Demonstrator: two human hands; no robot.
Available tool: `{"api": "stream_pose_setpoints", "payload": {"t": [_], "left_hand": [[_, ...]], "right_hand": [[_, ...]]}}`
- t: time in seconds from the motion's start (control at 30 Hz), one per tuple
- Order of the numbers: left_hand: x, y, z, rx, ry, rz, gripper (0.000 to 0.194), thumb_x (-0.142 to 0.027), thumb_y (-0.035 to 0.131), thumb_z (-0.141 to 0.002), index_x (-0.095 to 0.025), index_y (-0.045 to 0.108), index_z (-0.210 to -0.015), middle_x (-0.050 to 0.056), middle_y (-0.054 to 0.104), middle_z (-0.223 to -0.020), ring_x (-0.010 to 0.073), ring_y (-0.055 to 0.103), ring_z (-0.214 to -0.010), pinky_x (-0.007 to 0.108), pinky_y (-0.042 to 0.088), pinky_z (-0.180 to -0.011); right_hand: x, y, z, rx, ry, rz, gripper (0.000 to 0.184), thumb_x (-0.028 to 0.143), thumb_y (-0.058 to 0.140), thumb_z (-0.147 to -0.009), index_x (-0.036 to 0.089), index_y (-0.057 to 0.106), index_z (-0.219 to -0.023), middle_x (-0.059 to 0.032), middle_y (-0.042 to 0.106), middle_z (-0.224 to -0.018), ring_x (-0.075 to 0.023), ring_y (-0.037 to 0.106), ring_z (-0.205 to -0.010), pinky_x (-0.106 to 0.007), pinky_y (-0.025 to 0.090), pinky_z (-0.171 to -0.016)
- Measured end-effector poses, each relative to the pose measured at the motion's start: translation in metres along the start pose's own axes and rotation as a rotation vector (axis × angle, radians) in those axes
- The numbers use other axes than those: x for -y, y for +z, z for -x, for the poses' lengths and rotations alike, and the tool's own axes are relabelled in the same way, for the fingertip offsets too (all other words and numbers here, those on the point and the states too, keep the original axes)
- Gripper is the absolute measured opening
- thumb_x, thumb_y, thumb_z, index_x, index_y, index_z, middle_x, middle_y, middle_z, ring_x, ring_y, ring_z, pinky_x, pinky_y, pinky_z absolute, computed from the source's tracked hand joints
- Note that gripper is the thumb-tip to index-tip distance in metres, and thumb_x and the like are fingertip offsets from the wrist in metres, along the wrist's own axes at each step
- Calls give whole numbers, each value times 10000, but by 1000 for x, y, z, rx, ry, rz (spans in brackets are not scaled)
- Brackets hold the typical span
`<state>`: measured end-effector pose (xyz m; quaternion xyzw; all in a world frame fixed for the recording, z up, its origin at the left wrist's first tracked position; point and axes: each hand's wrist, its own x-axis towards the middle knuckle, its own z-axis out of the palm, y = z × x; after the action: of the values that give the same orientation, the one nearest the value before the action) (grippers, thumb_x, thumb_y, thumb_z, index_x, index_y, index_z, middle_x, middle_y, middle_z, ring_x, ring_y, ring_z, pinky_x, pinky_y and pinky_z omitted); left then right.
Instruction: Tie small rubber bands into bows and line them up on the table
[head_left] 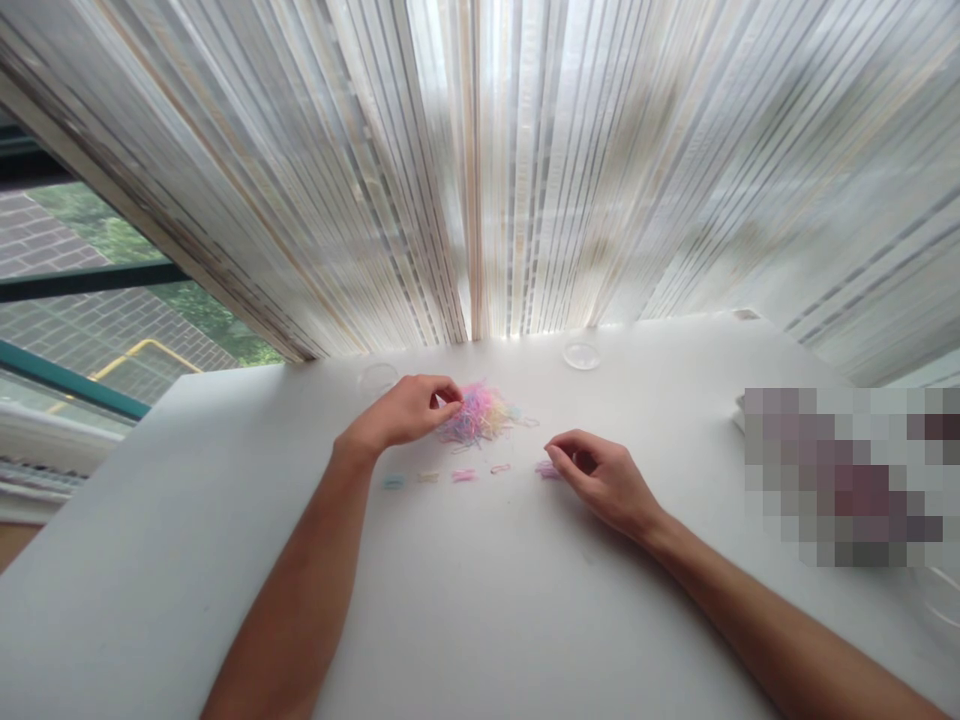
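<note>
A heap of small pastel elastic bands (480,412) lies on the white table (465,600) near its far edge. My left hand (409,410) rests at the heap's left side, its fingertips pinched on bands at the edge. My right hand (600,478) sits lower right, fingers curled and pinching a purple band (546,468) on the table. In front of the heap runs a row of little sorted groups: blue (394,481), yellowish (428,477), pink (463,475) and another pink (500,468).
Two clear round lids or dishes (582,354) (379,377) lie at the table's far edge. Striped sheer curtains (525,170) hang behind. A window at left shows a brick building. A blurred-out patch sits at the right of the table.
</note>
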<state>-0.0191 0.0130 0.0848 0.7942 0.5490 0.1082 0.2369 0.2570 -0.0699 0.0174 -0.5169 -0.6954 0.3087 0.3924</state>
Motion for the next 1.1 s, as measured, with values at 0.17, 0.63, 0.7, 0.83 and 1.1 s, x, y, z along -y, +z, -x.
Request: {"api": "stream_pose_setpoints", "payload": {"t": [0.17, 0.63, 0.7, 0.83, 1.1], "left_hand": [[2, 0, -1, 20, 42, 46, 320, -450, 583, -884, -210, 765, -994, 45, 766, -950, 191, 669, -790, 288, 531, -768], [-19, -1, 5, 59, 130, 94, 218, -348, 627, -882, -180, 754, -939, 44, 756, -897, 170, 644, -756, 269, 512, -712], [-29, -4, 11, 65, 172, 107, 190, -317, 623, -888, -182, 755, -905, 29, 747, -842, 152, 624, -710, 248, 495, -670], [-43, -10, 28, 12, 226, 131, 153, -276, 619, -904, -191, 746, -893, 2, 726, -792, 125, 591, -658, 220, 458, -613], [-47, 44, 71, 43, 301, 189, 115, -175, 627, -899, -201, 727, -950, -13, 735, -838, 104, 577, -650, 207, 458, -628]], "right_hand": [[0, 0, 0, 2, 2, 4, 281, 432, 567, -933, 199, 685, -829, -10, 663, -670, -141, 545, -562, -265, 468, -555], [-4, 1, 1, -53, -69, -35, 201, 352, 592, -944, 196, 684, -858, -15, 676, -730, -138, 562, -581, -265, 465, -547], [-4, 1, 0, -78, -120, -27, 175, 327, 594, -944, 198, 680, -862, -22, 686, -758, -144, 579, -611, -270, 479, -572], [-2, 2, 1, -118, -240, 0, 126, 264, 591, -946, 203, 665, -865, -22, 689, -766, -153, 595, -653, -280, 499, -625], [7, 7, 11, -81, -417, 47, 80, 192, 588, -946, 210, 657, -909, -23, 644, -759, -153, 592, -691, -274, 487, -608]]}}
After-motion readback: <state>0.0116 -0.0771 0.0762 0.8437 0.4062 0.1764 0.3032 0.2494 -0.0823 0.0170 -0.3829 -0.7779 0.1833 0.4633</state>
